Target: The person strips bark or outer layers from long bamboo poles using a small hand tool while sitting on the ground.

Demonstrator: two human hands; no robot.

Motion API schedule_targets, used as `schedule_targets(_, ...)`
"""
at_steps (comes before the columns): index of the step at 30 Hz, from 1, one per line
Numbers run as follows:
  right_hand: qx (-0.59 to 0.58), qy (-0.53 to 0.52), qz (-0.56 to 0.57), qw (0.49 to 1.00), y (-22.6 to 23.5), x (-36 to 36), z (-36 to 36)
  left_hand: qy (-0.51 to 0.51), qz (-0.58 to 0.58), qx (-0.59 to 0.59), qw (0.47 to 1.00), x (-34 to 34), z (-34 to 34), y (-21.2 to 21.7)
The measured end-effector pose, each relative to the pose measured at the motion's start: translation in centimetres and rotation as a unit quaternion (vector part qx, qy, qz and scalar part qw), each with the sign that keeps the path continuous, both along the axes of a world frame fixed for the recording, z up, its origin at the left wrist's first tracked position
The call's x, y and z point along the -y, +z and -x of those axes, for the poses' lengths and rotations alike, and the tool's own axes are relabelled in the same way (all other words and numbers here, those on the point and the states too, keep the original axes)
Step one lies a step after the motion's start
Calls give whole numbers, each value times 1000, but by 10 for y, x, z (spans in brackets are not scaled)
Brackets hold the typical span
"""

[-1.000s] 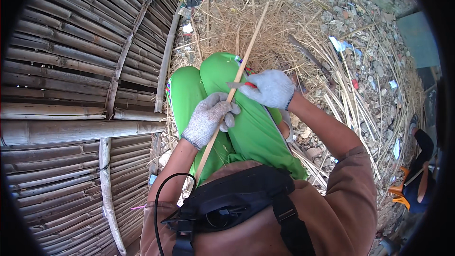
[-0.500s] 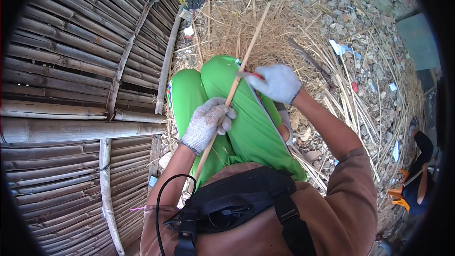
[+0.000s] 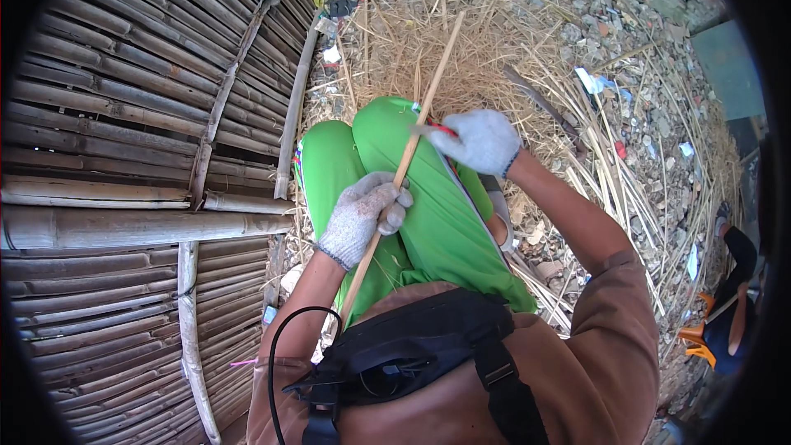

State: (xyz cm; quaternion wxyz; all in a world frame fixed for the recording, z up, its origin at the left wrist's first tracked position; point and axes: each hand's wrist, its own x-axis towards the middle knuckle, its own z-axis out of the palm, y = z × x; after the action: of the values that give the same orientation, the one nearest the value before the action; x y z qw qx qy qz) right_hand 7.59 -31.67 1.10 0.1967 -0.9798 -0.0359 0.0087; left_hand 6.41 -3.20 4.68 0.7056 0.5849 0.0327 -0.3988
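My left hand (image 3: 364,213), in a pale knit glove, is closed round a long, thin bamboo strip (image 3: 430,99). The strip slants across my green-trousered thighs, its far end up and to the right over the straw and its near end by my left forearm. My right hand (image 3: 479,142), gloved too, grips a knife (image 3: 445,129) by its red handle. The knife's blade meets the strip just above my right knee, beyond my left hand. The glove covers most of the handle.
A slatted bamboo wall (image 3: 140,82) stands close on my left. Ahead lies a heap of straw-like shavings (image 3: 412,62), with long split strips (image 3: 614,189) to the right among rubble and litter. Another person (image 3: 733,313) sits near orange chair parts (image 3: 699,334) at the far right.
The strip's far end has shifted slightly left and down. Both hands keep their grips, and the knife stays at nearly the same spot on the strip.
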Motion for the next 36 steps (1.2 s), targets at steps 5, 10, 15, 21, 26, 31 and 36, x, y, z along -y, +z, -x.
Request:
schedule_targets(5,-24,67,2,997,10,-28,14,-59,-110,115,986,5,-5,1)
schedule_targets(10,-33,69,42,996,9,-26,-4,-24,-85,89,992,5,-10,-4)
schedule_targets(15,10,-76,31,997,-12,58,-33,-28,-57,65,996,-5,-7,-2)
schedule_targets(21,10,21,-2,1000,15,-1,-3,33,-63,78,994,3,-3,-9)
schedule_targets(26,-12,70,-10,997,11,-27,12,23,-77,68,994,10,-7,-11)
schedule_targets(31,-11,-7,-22,1000,4,-11,-7,36,-80,64,994,7,-7,-11)
schedule_targets(36,40,-69,25,997,-1,61,-14,11,-26,-15,999,-2,-2,-5)
